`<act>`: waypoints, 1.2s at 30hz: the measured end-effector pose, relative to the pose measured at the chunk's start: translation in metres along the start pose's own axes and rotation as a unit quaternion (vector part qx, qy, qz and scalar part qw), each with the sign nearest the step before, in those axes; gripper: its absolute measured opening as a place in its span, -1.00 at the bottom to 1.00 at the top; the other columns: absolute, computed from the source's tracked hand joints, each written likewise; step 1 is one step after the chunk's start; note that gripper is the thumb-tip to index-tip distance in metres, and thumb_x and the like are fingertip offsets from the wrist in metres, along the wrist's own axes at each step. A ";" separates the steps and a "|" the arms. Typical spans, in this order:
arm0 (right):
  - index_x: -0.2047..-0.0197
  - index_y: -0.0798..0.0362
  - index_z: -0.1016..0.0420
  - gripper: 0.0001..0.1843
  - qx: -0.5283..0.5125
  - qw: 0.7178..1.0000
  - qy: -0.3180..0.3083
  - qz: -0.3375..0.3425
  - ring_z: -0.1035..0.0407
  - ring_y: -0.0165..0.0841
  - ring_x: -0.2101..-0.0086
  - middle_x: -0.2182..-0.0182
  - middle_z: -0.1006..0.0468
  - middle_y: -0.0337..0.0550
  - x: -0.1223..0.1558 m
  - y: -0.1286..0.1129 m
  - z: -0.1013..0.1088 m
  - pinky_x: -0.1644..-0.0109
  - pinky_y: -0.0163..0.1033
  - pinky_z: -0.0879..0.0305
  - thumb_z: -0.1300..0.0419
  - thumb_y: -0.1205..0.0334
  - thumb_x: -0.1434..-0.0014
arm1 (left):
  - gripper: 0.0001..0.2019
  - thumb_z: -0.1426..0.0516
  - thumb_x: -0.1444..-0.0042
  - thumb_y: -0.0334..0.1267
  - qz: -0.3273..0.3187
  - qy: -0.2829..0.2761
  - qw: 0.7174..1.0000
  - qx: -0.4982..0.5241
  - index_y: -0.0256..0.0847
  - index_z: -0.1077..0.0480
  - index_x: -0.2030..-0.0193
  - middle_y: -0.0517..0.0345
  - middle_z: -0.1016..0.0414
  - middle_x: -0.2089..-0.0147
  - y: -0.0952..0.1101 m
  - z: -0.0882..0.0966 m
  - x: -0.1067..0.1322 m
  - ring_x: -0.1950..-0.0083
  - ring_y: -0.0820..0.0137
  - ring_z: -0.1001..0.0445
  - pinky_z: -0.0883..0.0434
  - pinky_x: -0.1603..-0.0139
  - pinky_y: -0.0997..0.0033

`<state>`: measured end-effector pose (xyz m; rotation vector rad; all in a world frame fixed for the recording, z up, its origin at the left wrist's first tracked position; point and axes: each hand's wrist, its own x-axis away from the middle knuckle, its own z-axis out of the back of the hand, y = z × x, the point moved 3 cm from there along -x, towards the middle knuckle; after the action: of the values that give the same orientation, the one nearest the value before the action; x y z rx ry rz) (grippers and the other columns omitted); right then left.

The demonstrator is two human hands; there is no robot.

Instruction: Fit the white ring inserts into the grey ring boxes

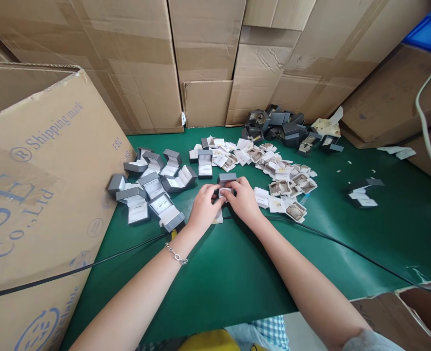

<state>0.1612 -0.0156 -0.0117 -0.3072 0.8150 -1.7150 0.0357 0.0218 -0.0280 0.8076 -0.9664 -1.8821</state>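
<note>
Both hands are at one small grey jewellery box (226, 178) on the green table. Its lid stands up at the back, and the pale inside is partly covered by my fingers. My left hand (205, 204) grips the box's left side, fingers curled. From the right, my right hand (244, 201) is closed on it, with thumb and fingertips at the pale inside. A pale scrap (218, 216) lies under the hands. Just behind stands another opened grey box (205, 164) with a white lining. To the left is a group of opened grey boxes (151, 185) with white linings.
White and beige paper inserts (274, 168) spread behind and right of my hands. Dark boxes (286, 127) are heaped at the back. One opened box (365, 194) lies far right. A black cable (332, 238) crosses the table. Large cartons (43, 195) stand left and behind.
</note>
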 end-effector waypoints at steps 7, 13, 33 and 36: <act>0.26 0.05 -0.48 -0.85 0.003 1.000 -0.019 0.000 -0.31 -0.35 0.27 0.28 -0.29 -0.15 -0.001 0.000 0.001 0.12 -0.23 -0.28 -0.16 0.19 -0.12 | -0.71 -0.13 -0.03 -0.29 0.003 -0.001 1.000 -0.008 -0.16 -0.37 0.06 0.10 -0.38 0.05 -0.001 -0.001 0.000 0.24 0.48 -0.43 -0.46 0.08 0.36; 0.19 0.05 -0.47 -0.80 0.019 0.999 -0.039 0.002 -0.31 -0.37 0.28 0.25 -0.30 -0.15 -0.001 0.001 0.001 0.16 -0.27 -0.26 -0.12 0.17 -0.16 | -0.72 -0.13 -0.03 -0.28 -0.009 0.006 1.000 -0.015 -0.16 -0.38 0.07 0.08 -0.38 0.07 -0.001 0.000 0.000 0.26 0.49 -0.44 -0.47 0.11 0.38; 0.14 0.06 -0.44 -0.78 0.035 0.998 -0.047 0.014 -0.31 -0.34 0.25 0.25 -0.28 -0.12 0.000 -0.005 0.003 0.14 -0.25 -0.25 -0.09 0.19 -0.18 | -0.72 -0.04 -0.07 -0.31 0.000 -0.009 0.999 -0.038 -0.17 -0.34 0.04 0.06 -0.37 0.04 0.004 0.001 0.000 0.22 0.46 -0.45 -0.46 0.11 0.37; 0.15 0.06 -0.43 -0.78 0.038 0.998 -0.050 0.012 -0.31 -0.34 0.26 0.25 -0.28 -0.12 0.000 -0.005 0.003 0.15 -0.25 -0.26 -0.09 0.19 -0.17 | -0.72 -0.03 -0.08 -0.31 0.001 -0.009 0.999 -0.040 -0.16 -0.34 0.05 0.07 -0.37 0.05 0.004 0.001 0.000 0.22 0.46 -0.45 -0.46 0.12 0.38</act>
<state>0.1590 -0.0163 -0.0066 -0.3278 0.6774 -1.6905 0.0363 0.0208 -0.0240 0.7429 -0.8958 -1.9178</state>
